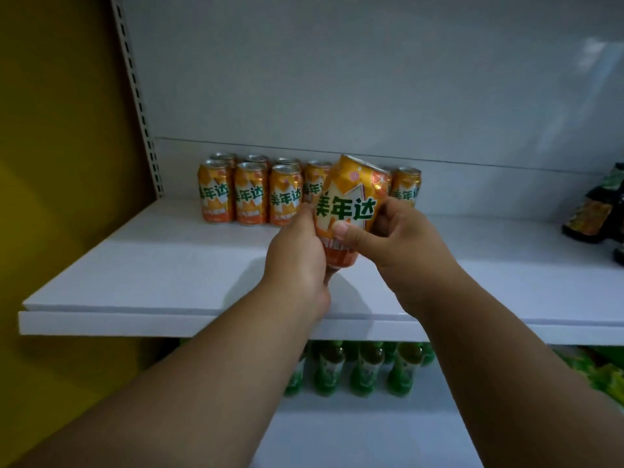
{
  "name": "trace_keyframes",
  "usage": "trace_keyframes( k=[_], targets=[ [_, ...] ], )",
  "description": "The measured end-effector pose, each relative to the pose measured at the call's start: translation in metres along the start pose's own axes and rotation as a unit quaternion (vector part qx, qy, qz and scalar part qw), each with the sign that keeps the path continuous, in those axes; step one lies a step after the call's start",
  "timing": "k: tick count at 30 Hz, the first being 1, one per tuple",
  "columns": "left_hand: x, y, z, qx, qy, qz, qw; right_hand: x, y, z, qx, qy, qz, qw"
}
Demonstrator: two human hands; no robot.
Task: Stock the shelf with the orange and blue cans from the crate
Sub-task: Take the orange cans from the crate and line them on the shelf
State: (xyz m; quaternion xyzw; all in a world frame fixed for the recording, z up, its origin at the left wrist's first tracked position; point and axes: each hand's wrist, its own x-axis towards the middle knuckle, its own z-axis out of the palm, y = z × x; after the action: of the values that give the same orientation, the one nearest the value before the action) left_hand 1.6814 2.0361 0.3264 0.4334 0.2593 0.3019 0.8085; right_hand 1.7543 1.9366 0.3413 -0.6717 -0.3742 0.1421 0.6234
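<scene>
Two hands share this one orange can (347, 211), held tilted in the air above the white shelf (169, 265), its top leaning away to the right. My left hand (297, 255) wraps the lower left side and the base, fingers curled behind the metal, while my right hand (395, 234) clasps the other flank, thumb pressed flat across the label. I judge it full, so fairly weighty for its size, with thin walls that would dent under a hard squeeze and a smooth printed skin that could slide in my palm. Mid-body, around the curve, seems the safest hold; the rim and base are stiffer but give less to grip. Beyond it, the stocked cans (250, 194) stand upright in rows at the back of the shelf, with a gap near the right end. No blue cans or crate show.
</scene>
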Motion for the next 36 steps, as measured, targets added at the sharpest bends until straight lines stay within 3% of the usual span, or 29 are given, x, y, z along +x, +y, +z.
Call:
trace_keyframes(
  k=[3, 8, 11, 16, 23, 29, 36],
  targets=[
    [0.028, -0.003, -0.014, 0.19, -0.012, 0.111, 0.975, 0.026, 0.019, 0.001, -0.005, -0.001, 0.015, 1.0],
    [0.073, -0.007, -0.032, 0.407, -0.074, 0.206, 0.887, 0.066, 0.047, 0.001, -0.098, 0.017, 0.035, 0.994],
    [0.092, -0.011, -0.028, 0.458, -0.096, 0.216, 0.857, 0.086, 0.061, 0.003, -0.105, 0.034, 0.048, 0.993],
    [0.122, -0.015, -0.023, 0.528, -0.047, 0.268, 0.805, 0.12, 0.081, 0.005, -0.108, 0.035, 0.065, 0.991],
    [0.14, -0.022, -0.031, 0.53, 0.016, 0.296, 0.794, 0.149, 0.102, 0.011, -0.143, 0.051, 0.054, 0.987],
    [0.14, -0.022, -0.03, 0.532, 0.001, 0.279, 0.8, 0.162, 0.107, 0.02, -0.157, 0.055, 0.029, 0.986],
    [0.143, -0.022, -0.029, 0.584, -0.025, 0.266, 0.767, 0.169, 0.11, 0.019, -0.162, 0.056, 0.011, 0.985]
  ],
)
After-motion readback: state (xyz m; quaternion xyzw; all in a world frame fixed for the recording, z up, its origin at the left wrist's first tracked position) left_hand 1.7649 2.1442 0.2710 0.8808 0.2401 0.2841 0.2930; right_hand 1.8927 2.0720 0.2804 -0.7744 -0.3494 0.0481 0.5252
